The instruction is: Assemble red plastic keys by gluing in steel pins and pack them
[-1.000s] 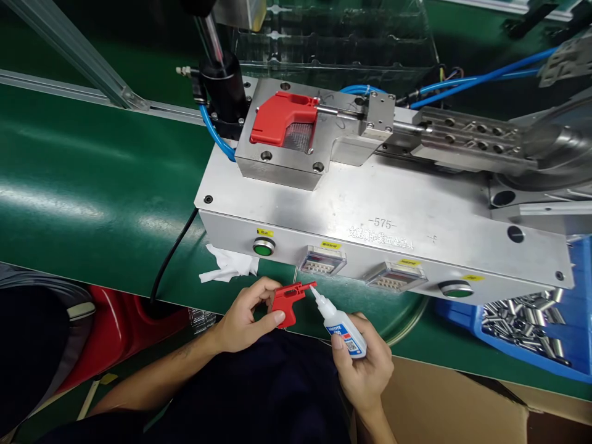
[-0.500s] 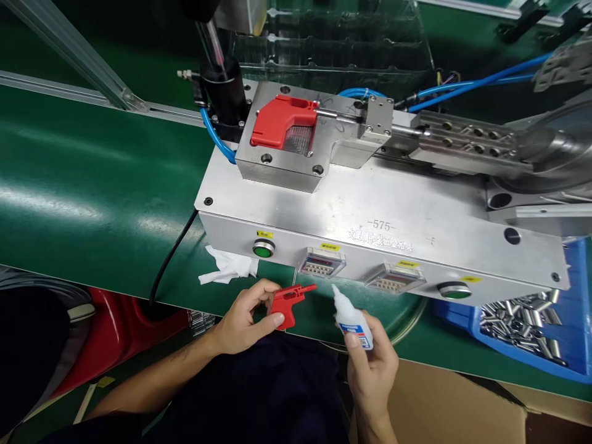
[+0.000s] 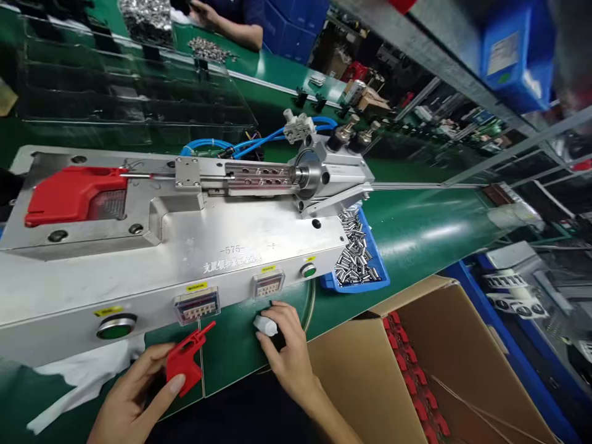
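Observation:
A red pistol-shaped plastic part is pinched between the thumb and fingers of my left hand, its thin tip pointing up and right. My right hand is closed around a small white glue bottle, seen nearly end-on low over the green bench, in front of the machine. Behind both hands stands the metal machine, with green buttons and counters on its front. A second red part sits in the machine's metal block, a thin rod meeting its right end.
A blue bin of small metal tubes stands at the machine's right end. Nearer me is an open cardboard box with a row of red parts. White tissue lies at left. Across the bench, a co-worker's arm shows.
My view has swung to the right, bringing the box, the bin and a co-worker into sight. The glue bottle has turned from nozzle-up to nearly end-on; the red part stays in my left hand.

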### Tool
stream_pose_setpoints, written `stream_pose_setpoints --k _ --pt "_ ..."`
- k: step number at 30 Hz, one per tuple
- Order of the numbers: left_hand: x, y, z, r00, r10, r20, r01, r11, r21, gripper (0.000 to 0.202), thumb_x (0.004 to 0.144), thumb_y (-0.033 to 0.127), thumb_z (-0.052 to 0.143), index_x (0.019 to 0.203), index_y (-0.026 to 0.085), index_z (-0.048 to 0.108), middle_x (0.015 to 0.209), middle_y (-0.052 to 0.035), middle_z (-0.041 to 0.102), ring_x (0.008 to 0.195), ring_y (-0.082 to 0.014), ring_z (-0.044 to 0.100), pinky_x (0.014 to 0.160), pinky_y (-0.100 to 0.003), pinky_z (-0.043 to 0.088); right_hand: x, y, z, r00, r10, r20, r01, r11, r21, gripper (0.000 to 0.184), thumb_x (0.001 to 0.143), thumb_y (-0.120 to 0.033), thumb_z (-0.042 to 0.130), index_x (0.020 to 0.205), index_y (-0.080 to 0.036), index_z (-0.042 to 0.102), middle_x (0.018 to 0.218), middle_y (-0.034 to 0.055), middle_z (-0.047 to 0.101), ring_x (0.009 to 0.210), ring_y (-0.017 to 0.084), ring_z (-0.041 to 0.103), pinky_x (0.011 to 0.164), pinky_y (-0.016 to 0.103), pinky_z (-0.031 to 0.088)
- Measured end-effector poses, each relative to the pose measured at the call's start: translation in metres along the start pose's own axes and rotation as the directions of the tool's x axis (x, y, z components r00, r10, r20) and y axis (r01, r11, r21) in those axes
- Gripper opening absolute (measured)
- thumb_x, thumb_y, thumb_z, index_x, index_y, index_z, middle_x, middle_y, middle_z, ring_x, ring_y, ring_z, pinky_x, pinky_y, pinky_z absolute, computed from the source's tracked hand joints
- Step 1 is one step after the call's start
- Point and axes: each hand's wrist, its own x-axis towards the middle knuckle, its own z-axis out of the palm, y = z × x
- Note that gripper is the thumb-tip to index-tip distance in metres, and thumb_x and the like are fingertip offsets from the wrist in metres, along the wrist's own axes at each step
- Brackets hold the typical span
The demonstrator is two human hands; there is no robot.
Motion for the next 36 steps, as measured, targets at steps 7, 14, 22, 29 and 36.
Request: stream_pose_setpoints --k 7,14,22,29,36 --pt "-0.003 0.007 0.012 0.999 0.046 -0.021 -0.045 0.996 0.081 0.064 0.083 0.080 0.075 0.112 0.022 0.068 0.108 -0.0094 0.081 0.098 -0.0292 0.080 0.081 -0.031 0.067 0.038 0.009 -0.100 0.990 -0.074 -0.121 0.051 0.982 -0.183 0.020 0.101 -0.020 0.060 0.111 -0.023 0.076 0.099 0.0077 0.078 0.091 0.023 0.075 0.085 0.037 0.064" --pt "-0.001 0.004 0.012 0.996 0.094 0.003 -0.094 0.995 0.037 0.058 0.086 0.075 0.076 0.112 0.023 0.070 0.105 -0.0067 0.082 0.093 -0.0258 0.078 0.079 -0.028 0.064 0.166 0.076 -0.164 0.956 0.136 -0.259 -0.214 0.930 -0.300 0.006 0.074 -0.015 0.069 0.074 -0.020 0.073 0.084 0.0093 0.072 0.079 0.024 0.067 0.084 0.041 0.057" --pt "0.003 -0.002 0.014 0.988 0.154 0.003 -0.154 0.985 0.077 0.054 0.091 0.072 0.071 0.113 0.023 0.070 0.106 -0.0082 0.083 0.096 -0.0285 0.078 0.080 -0.031 0.063 0.155 0.069 -0.178 0.962 0.188 -0.197 -0.202 0.978 -0.051 0.043 0.078 -0.061 0.078 0.091 -0.021 0.074 0.088 0.0084 0.076 0.079 0.024 0.070 0.073 0.040 0.060" --pt "0.007 -0.007 0.009 0.982 0.168 0.090 -0.174 0.982 0.074 0.046 0.095 0.064 0.071 0.118 0.025 0.070 0.106 -0.0063 0.082 0.098 -0.0272 0.077 0.079 -0.029 0.061 0.134 0.000 -0.182 0.970 0.212 -0.123 -0.162 0.932 0.325 0.048 0.068 -0.058 0.098 0.087 -0.023 0.072 0.084 0.0052 0.076 0.067 0.018 0.069 0.064 0.034 0.062" --pt "0.021 0.011 0.010 0.932 0.310 0.188 -0.331 0.938 0.098 0.026 0.099 0.043 0.068 0.113 0.022 0.072 0.089 -0.0032 0.076 0.080 -0.0204 0.069 0.075 -0.028 0.055 0.181 -0.079 -0.122 0.987 -0.161 0.004 0.160 0.982 0.097 0.027 0.085 -0.046 0.088 0.086 -0.024 0.072 0.083 0.0043 0.073 0.076 0.019 0.072 0.072 0.031 0.061"
